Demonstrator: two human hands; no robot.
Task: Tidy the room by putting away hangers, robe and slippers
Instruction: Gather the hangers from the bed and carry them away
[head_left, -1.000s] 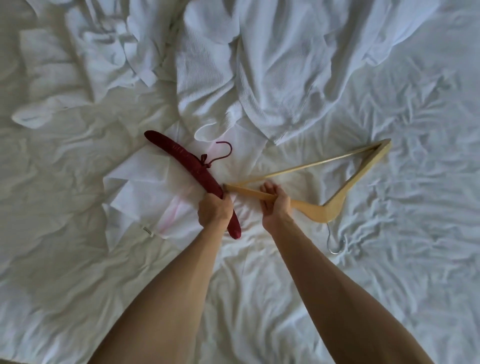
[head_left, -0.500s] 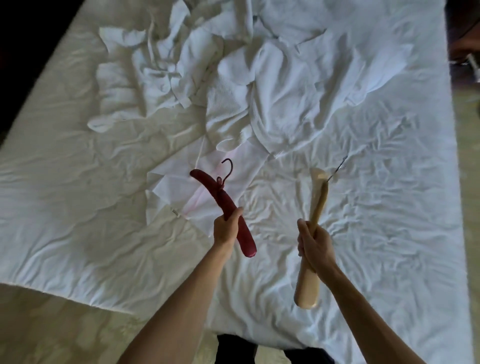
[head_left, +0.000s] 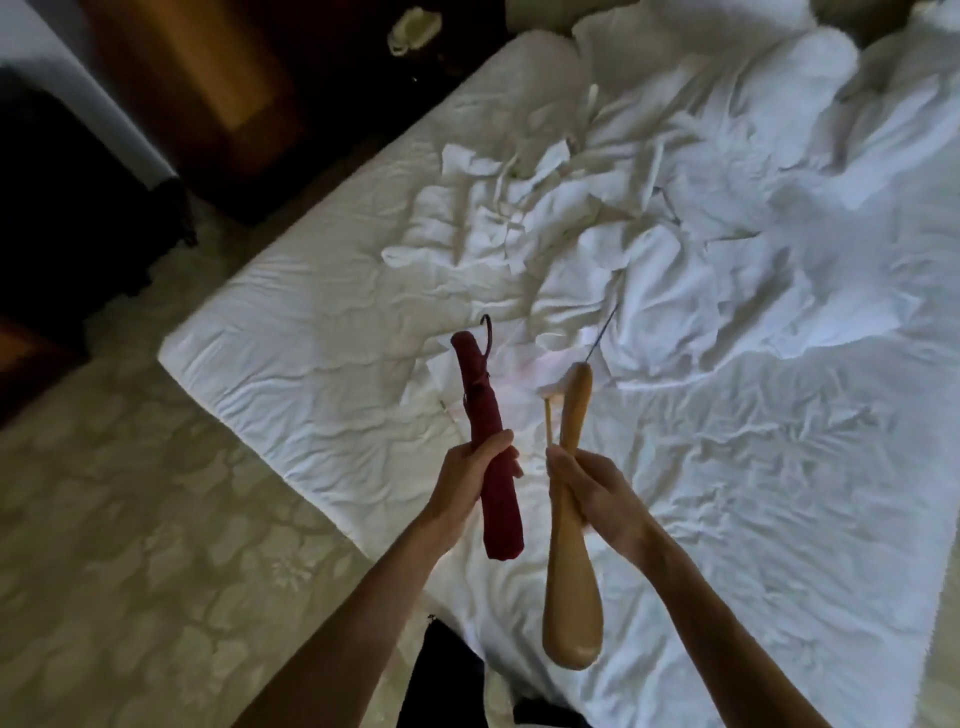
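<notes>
Both hangers are now lifted clear of the bed (head_left: 322, 322); a second ago they lay on the sheet being grabbed. View has pulled back and swung left, so floor and dark furniture now show, which suggests the person is stepping away to stow them.

Left hand (head_left: 470, 486) has its fingers wrapped round the red padded hanger (head_left: 480, 415), held upright, hook on top. Right hand (head_left: 597, 499) has its fingers curled round the wooden hanger (head_left: 571, 597), seen edge-on, wire hook pointing up toward the bedding.

Count: two hangers, one per hand. One white robe (head_left: 519, 218), crumpled on the bed beyond the hands, not yet touched. A flat white bag or sheet (head_left: 519, 364) lies under where the hangers were. Slippers: none clearly visible; cannot tell what the pale object on the far dark furniture is.

Judgement: hangers step underway; robe and slippers left.
</notes>
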